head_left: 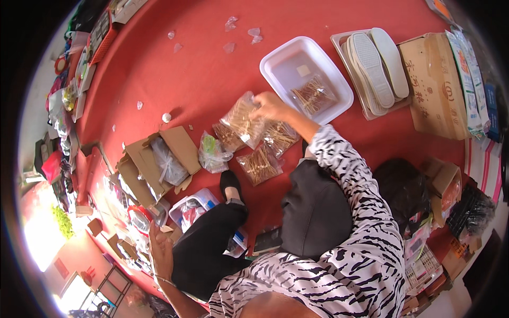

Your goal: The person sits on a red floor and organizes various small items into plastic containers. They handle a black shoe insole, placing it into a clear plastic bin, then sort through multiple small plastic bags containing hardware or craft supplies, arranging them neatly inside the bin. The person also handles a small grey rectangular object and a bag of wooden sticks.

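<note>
My right hand (270, 106) is closed on the top of a clear plastic bag (244, 117) filled with thin tan stick-like pieces. The bag is raised over the red floor, beside other bags of the same kind: a bag (260, 165) near my feet, one (280, 138) under my wrist and another (227, 137) partly hidden behind the held one. A white plastic tub (275, 59) right of the hand has a similar bag (314, 96) inside. By my left knee, my left hand (161, 251) has its fingers loosely bent and apart, with nothing visible in it.
An open cardboard box (186, 146) and a small plastic bag with something green (212, 152) lie left of the bags. Pale shoe soles (373, 69) fill a tray beside a large carton (432, 87). Small plastic scraps (229, 47) dot the far floor.
</note>
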A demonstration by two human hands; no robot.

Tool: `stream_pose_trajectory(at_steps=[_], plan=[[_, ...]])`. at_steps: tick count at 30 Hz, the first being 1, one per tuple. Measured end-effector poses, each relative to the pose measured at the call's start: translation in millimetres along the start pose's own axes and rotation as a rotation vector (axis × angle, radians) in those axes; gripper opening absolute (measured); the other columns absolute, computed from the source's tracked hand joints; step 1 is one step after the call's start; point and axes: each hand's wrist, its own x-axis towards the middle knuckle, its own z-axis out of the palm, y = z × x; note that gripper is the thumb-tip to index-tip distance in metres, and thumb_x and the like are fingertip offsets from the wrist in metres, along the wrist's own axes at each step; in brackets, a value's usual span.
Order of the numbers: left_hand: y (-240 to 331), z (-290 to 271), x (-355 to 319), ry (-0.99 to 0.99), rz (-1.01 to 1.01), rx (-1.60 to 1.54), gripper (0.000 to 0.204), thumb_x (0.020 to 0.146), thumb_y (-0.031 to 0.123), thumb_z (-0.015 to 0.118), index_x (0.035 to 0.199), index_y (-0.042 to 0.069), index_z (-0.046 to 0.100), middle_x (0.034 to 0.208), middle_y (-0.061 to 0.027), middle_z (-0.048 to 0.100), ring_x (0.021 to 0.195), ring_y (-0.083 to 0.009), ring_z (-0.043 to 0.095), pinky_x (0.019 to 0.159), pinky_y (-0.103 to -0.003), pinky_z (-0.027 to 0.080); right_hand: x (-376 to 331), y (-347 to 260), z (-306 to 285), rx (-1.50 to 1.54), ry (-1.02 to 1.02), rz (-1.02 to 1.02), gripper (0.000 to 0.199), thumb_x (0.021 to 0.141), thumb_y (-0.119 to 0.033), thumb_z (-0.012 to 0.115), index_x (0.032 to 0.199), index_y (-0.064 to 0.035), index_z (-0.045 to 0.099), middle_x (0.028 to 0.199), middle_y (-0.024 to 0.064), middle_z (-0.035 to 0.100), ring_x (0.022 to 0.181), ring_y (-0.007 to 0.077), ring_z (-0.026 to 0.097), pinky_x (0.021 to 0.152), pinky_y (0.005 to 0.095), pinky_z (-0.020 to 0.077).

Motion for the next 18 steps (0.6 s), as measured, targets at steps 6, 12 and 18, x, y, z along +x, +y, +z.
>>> stream_pose_trajectory(at_steps=[6, 12, 18], plan=[[-0.1, 1.5, -4.4, 0.010, -0.018, 0.004, 0.054, 0.083, 0.003, 0.050, 0.135, 0.006, 0.036, 0.114, -0.0162, 0.055, 0.084, -0.0175, 0.057, 0.075, -0.029, 0.047, -44.1, -15.0, -144.9, 0.254, 0.445, 0.178, 0.025, 0.077, -0.017, 0.067, 0.093, 0.0005, 0.063, 0.073, 0.0082, 0.060, 0.063, 0.0140, 0.056, 0.058, 0.0229, 0.0482], [9.1, 2.9, -0.4, -0.016, -0.054, 0.041, 0.052, 0.083, 0.005, 0.050, 0.133, 0.006, 0.039, 0.103, -0.0119, 0.057, 0.077, -0.0150, 0.054, 0.072, -0.028, 0.045, 0.8, 61.3, -172.6, -0.014, 0.383, 0.327, 0.031, 0.077, -0.022, 0.067, 0.095, 0.0013, 0.059, 0.084, 0.0155, 0.063, 0.076, 0.0230, 0.062, 0.071, 0.0322, 0.0498], [6.0, 5.4, 3.6, -0.035, -0.076, 0.059, 0.050, 0.085, 0.007, 0.050, 0.133, 0.008, 0.039, 0.111, -0.0143, 0.056, 0.087, -0.0161, 0.056, 0.075, -0.028, 0.045, 29.6, 109.0, -118.3, -0.426, 0.646, 0.553, 0.048, 0.076, -0.032, 0.066, 0.111, -0.0024, 0.049, 0.101, 0.0235, 0.059, 0.100, 0.0383, 0.056, 0.084, 0.0447, 0.0451]])
